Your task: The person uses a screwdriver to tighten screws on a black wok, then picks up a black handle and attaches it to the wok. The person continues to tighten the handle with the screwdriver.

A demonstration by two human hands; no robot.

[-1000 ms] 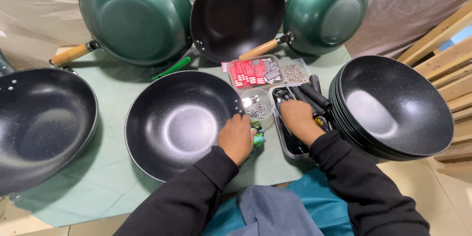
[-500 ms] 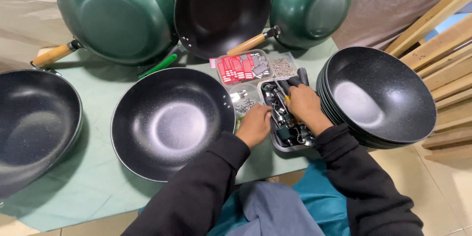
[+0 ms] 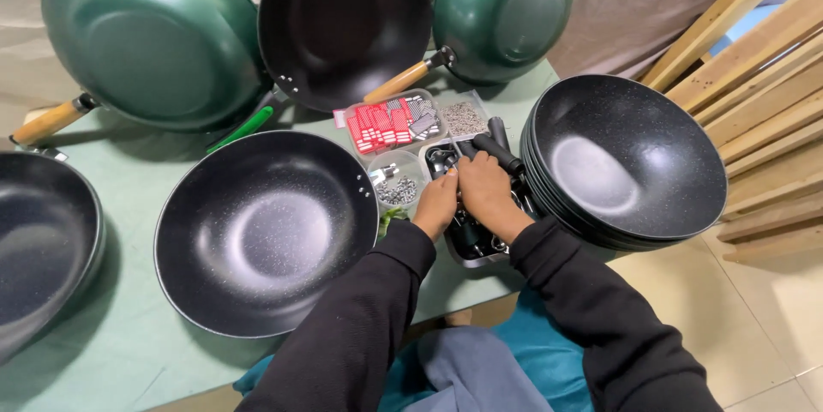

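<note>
Seen from the head camera, both hands meet over a metal tray [image 3: 480,245] of dark parts, which sits on the green table [image 3: 129,206] between the black pan [image 3: 266,232] and the stack of black pans [image 3: 626,163]. The left hand [image 3: 437,206] reaches in at the tray's left edge with its fingers curled down into the parts; what it grips cannot be told. The right hand [image 3: 484,193] lies just beside it, touching it, with fingers bent over the tray; its grasp is hidden too. Black handles [image 3: 501,150] stick out of the tray just beyond the right hand. A small clear tub of screws [image 3: 399,189] stands just left of the left hand, and a clear box of red pieces [image 3: 390,125] lies behind it.
</note>
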